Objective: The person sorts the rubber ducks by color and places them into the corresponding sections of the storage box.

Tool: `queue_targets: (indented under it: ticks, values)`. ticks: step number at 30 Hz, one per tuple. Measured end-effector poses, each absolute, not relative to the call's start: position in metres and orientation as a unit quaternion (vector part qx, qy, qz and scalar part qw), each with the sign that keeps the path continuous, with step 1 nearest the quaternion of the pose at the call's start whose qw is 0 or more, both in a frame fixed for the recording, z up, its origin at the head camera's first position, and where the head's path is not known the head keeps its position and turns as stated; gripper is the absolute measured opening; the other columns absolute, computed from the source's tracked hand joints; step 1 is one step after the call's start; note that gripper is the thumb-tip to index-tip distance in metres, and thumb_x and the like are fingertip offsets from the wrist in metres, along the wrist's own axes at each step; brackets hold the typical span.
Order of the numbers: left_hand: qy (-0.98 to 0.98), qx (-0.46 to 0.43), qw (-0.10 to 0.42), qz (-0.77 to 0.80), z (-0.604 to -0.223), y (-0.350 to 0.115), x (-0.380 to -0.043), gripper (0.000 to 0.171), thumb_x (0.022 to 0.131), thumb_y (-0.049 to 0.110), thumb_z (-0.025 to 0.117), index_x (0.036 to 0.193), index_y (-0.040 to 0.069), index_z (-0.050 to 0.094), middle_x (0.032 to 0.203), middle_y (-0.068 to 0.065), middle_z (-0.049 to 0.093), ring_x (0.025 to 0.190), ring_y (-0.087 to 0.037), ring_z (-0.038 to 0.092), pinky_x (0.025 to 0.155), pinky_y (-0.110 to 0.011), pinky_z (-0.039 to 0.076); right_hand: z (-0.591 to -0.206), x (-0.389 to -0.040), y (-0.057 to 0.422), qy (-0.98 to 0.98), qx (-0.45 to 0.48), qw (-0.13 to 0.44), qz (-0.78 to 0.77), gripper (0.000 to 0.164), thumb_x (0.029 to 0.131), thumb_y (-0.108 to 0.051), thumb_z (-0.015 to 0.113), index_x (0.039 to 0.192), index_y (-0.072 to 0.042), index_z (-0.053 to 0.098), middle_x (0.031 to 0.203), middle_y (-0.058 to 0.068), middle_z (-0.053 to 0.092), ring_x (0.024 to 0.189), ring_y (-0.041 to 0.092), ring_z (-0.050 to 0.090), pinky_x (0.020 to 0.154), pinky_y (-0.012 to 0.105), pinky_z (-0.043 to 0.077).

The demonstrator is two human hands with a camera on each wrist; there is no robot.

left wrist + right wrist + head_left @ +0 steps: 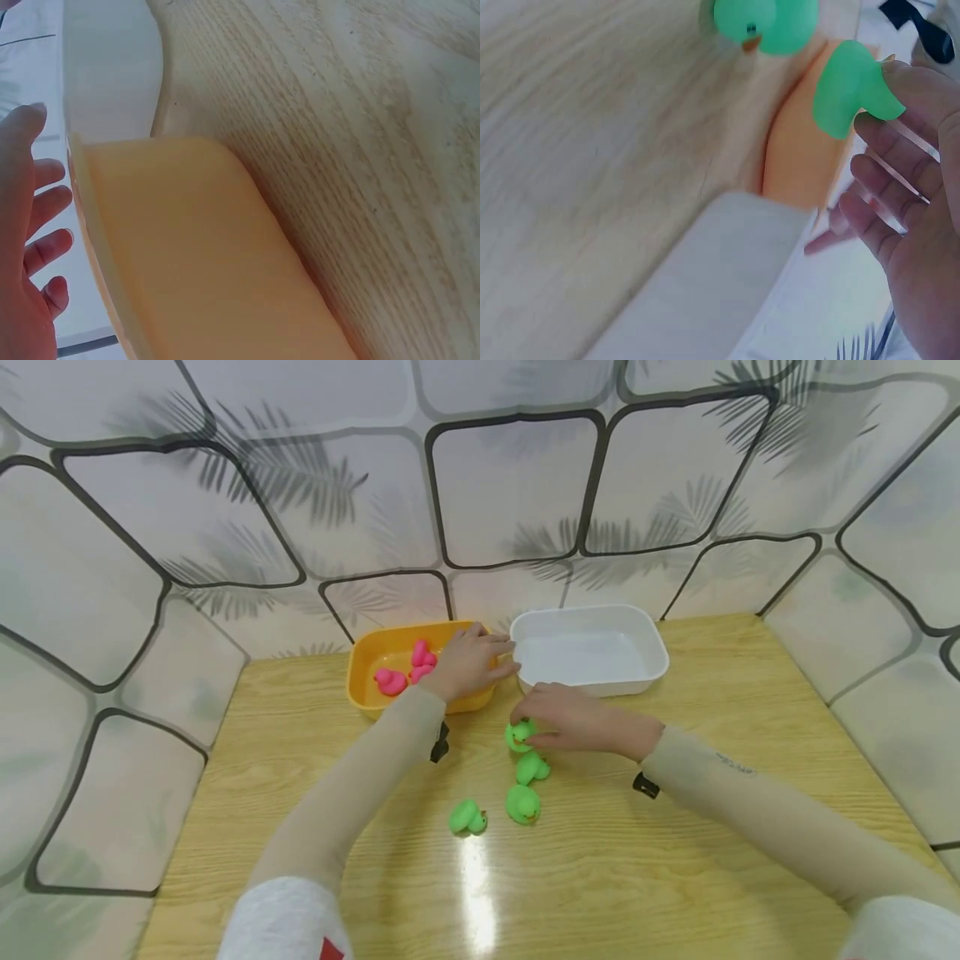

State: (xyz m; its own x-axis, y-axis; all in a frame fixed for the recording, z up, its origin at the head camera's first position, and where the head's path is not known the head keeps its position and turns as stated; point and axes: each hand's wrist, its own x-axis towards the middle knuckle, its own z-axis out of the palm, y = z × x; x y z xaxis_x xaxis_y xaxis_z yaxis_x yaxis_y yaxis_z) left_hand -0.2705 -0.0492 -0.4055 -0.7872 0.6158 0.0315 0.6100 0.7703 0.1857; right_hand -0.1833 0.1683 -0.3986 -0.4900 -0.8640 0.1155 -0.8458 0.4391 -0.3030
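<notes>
My right hand (pixel 581 720) pinches a green rubber duck (pixel 846 88) between thumb and index finger, its other fingers spread. In the head view this green duck (pixel 518 736) is in front of the gap between an orange tub and a white tub. Over the right end of the orange tub (pixel 360 689) hangs my left hand (pixel 471 663), its fingers loosely extended toward the white tub (pixel 626 683) and holding nothing. Pink rubber ducks (pixel 390 682) lie inside the orange tub, partly hidden by the left hand and wrist.
Three more green ducks are on the wooden table (pixel 645 877): one duck (pixel 532 767) just below the right hand, another duck (pixel 522 804) nearer, and a third duck (pixel 467 817) to the left. A patterned wall covering (pixel 517 493) rises behind both tubs.
</notes>
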Motion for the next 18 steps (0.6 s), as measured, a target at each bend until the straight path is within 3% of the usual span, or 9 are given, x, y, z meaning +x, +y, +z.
queue_targets:
  ticks: [7, 18]
  values:
    - [0.943, 0.324, 0.018, 0.073, -0.406, -0.044, -0.269, 0.062, 0.102, 0.057, 0.059, 0.149, 0.016, 0.059, 0.155, -0.001, 0.055, 0.120, -0.025, 0.050, 0.102, -0.043, 0.042, -0.388, -0.193, 0.193, 0.861, -0.480, -0.009, -0.169, 0.025, 0.091, -0.017, 0.081, 0.114, -0.011, 0.072, 0.110, -0.002, 0.073, 0.104, 0.022, 0.065, 0.094, 0.043, 0.053]
    - [0.945, 0.319, 0.028, 0.070, -0.406, -0.041, -0.270, 0.063, 0.102, 0.057, 0.060, 0.149, 0.016, 0.059, 0.154, -0.001, 0.056, 0.124, -0.026, 0.049, 0.105, -0.043, 0.041, -0.359, -0.219, 0.224, 0.886, -0.431, -0.020, -0.167, 0.025, 0.092, -0.014, 0.081, 0.113, -0.006, 0.072, 0.108, 0.003, 0.073, 0.101, 0.028, 0.065, 0.092, 0.046, 0.051]
